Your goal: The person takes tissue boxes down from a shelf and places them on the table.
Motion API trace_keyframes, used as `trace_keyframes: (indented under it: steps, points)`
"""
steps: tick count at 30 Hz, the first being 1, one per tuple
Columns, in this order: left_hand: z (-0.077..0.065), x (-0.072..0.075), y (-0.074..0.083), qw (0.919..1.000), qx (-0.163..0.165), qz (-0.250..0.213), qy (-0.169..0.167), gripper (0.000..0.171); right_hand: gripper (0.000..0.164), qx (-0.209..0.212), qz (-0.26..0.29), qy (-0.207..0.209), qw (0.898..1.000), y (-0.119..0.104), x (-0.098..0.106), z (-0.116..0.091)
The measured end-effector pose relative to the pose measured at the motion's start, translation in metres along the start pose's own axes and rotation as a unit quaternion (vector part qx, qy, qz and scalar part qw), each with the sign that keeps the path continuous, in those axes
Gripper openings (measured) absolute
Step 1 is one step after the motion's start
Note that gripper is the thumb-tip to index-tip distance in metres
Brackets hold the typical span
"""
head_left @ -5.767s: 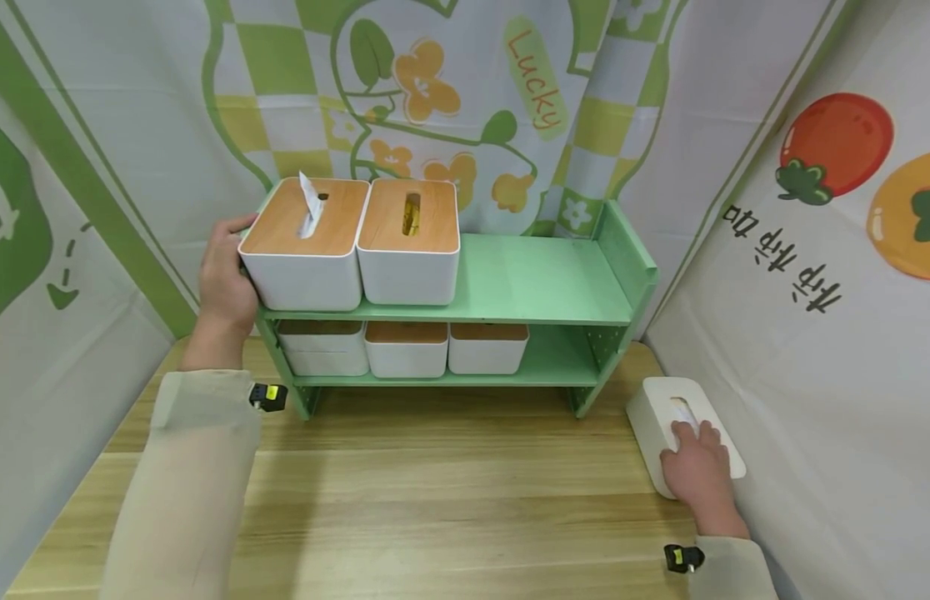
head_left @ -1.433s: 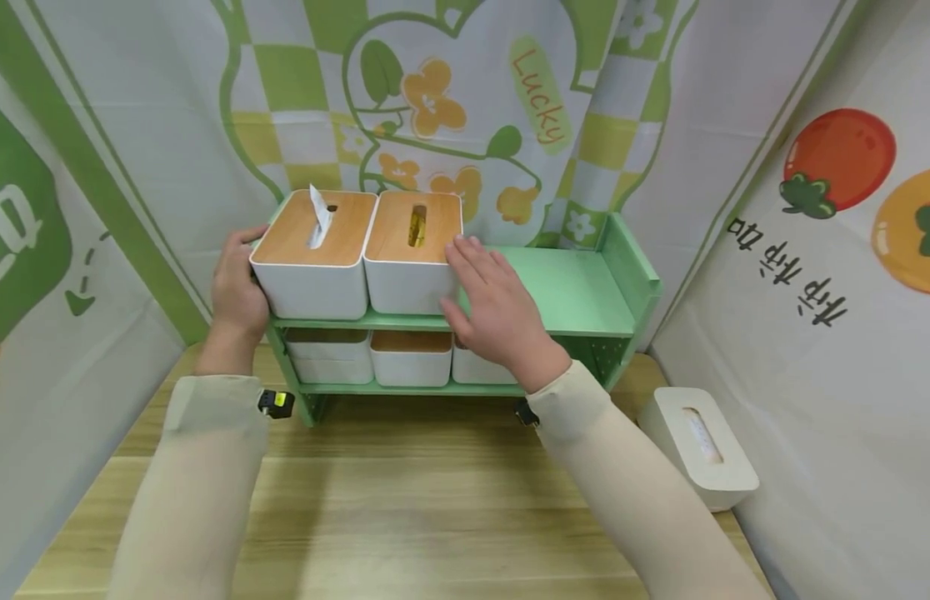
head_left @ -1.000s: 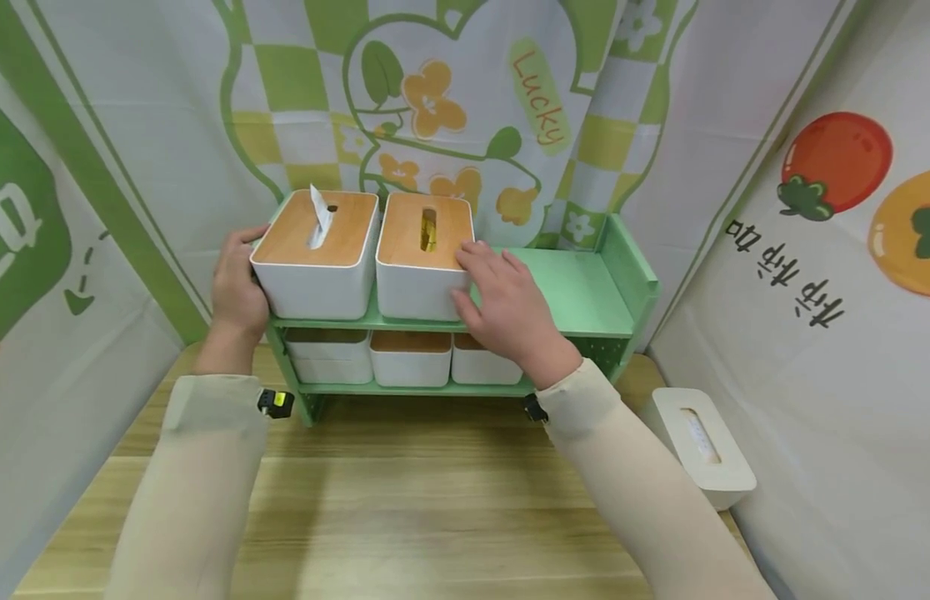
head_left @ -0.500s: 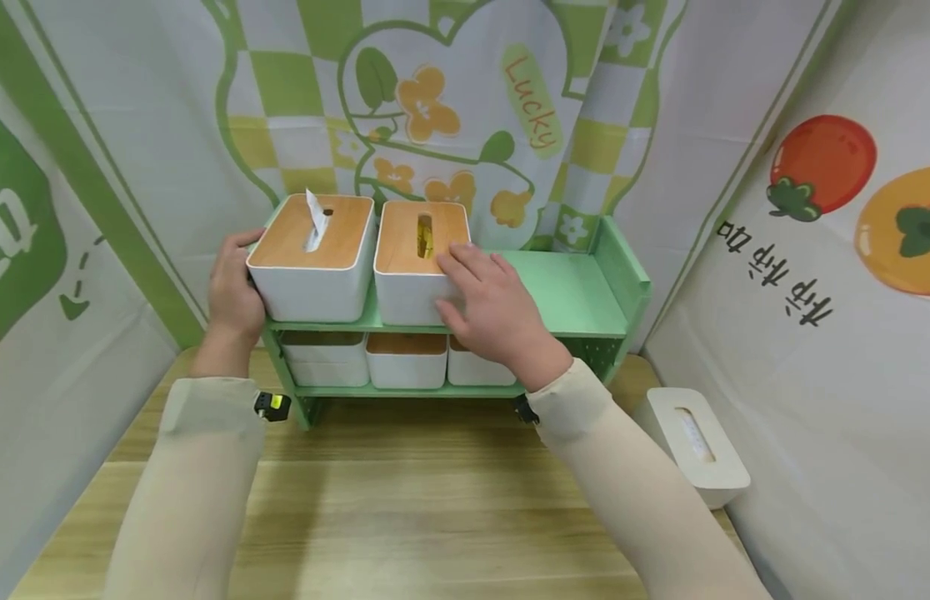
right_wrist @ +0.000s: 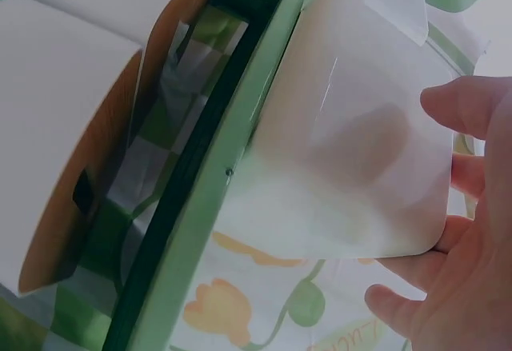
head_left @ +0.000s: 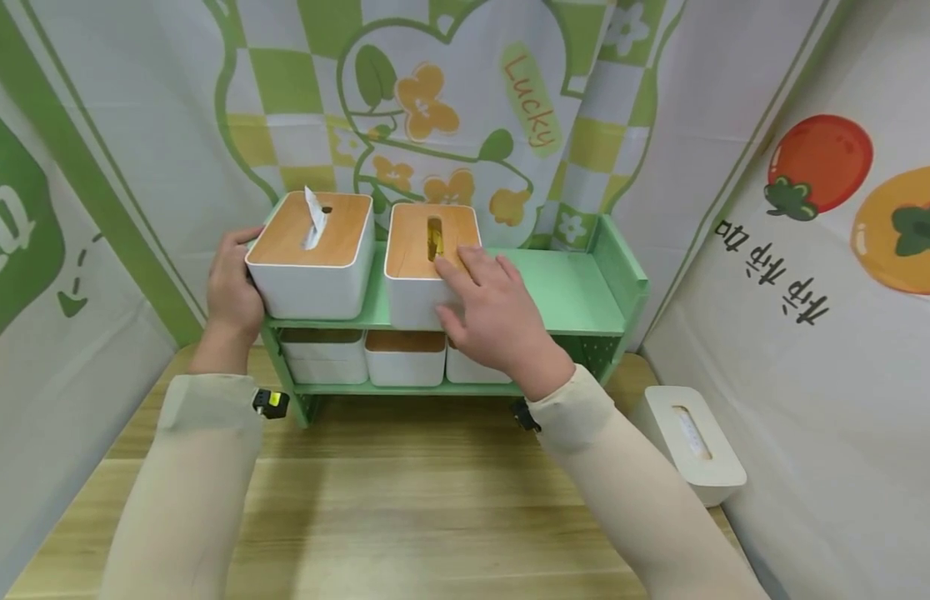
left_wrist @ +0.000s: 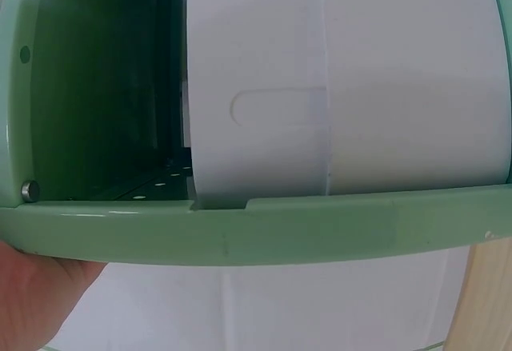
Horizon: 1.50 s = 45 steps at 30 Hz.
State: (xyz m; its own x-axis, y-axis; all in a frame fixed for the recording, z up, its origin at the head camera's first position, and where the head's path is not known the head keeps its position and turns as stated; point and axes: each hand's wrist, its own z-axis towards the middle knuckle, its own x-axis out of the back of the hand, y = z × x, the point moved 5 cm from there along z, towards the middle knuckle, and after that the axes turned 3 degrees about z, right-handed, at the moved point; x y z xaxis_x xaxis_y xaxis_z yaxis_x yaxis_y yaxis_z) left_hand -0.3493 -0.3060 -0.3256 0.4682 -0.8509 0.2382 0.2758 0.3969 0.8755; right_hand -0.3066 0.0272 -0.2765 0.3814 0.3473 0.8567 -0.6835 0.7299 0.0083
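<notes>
On the top tier of a green two-tier shelf (head_left: 555, 287) stand two white tissue boxes with wooden lids. My left hand (head_left: 236, 292) grips the shelf's left end, beside the left tissue box (head_left: 307, 283), which has a white tissue sticking out. In the left wrist view only part of the left hand (left_wrist: 40, 295) shows, below the green end panel (left_wrist: 360, 227). My right hand (head_left: 498, 317) holds the right tissue box (head_left: 412, 300), fingers over its lid and thumb at its front. Something yellow shows in that lid's slot. A gap separates the two boxes.
Several white boxes (head_left: 405, 367) stand on the lower tier. A cream tissue box (head_left: 723, 475) sits on the wooden table (head_left: 405, 500) at the right, beside the fabric wall (head_left: 832, 400). Patterned fabric hangs behind the shelf.
My right hand has left the cream box for the right tissue box on the top tier. That box has slid right and forward, away from its neighbour. My left hand stays put.
</notes>
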Motion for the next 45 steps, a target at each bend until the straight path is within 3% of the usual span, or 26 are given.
trace_keyframes:
  steps: [8,14,20,29,37,45]
  points:
    - [-0.001,0.0,0.001,1.0,-0.009,0.002,0.005,0.054,0.049,-0.024,-0.004,-0.015,1.0,0.004,0.006,-0.007]
    - [-0.001,0.0,0.003,0.9998,-0.016,0.01,0.01,0.054,0.054,0.001,0.02,-0.005,1.0,0.002,0.005,-0.003]
    - [-0.001,0.0,0.003,0.9996,-0.022,0.003,0.014,0.053,0.05,0.022,0.01,-0.002,1.0,0.005,0.003,-0.004]
    - [-0.001,0.0,0.003,0.9997,-0.006,0.024,0.004,0.055,0.046,0.011,0.013,0.026,1.0,0.012,0.015,-0.013]
    - [-0.002,0.001,0.0,0.9996,0.001,0.024,0.014,0.055,0.049,-0.021,-0.01,-0.035,0.999,0.011,0.017,-0.017]
    - [0.0,0.0,0.001,0.9998,-0.002,0.012,0.014,0.054,0.051,-0.066,-0.006,-0.051,0.997,0.013,0.026,-0.023]
